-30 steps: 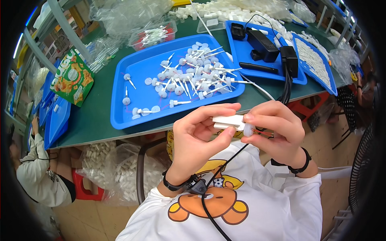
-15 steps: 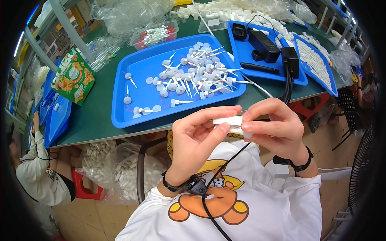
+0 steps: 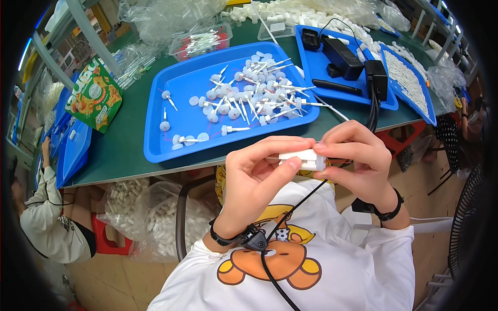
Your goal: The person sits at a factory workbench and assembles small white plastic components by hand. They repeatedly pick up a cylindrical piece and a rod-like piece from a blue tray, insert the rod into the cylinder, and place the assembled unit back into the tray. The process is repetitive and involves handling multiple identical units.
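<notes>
While left fingers (image 3: 282,173) and right fingers (image 3: 342,151) pinch a white piece (image 3: 305,156), green table (image 3: 124,147), blue tray (image 3: 181,85), tiled floor (image 3: 129,280)

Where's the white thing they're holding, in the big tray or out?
Out. The left hand and right hand hold the white thing between them, nearer the person than the big tray.

Wide fisheye view from the wearer's head, facing down and forward, bare left hand (image 3: 254,176) and bare right hand (image 3: 362,158) close by mid-frame, white bear-print cloth shirt (image 3: 334,251) below, flat green tabletop (image 3: 118,155) beyond.
</notes>
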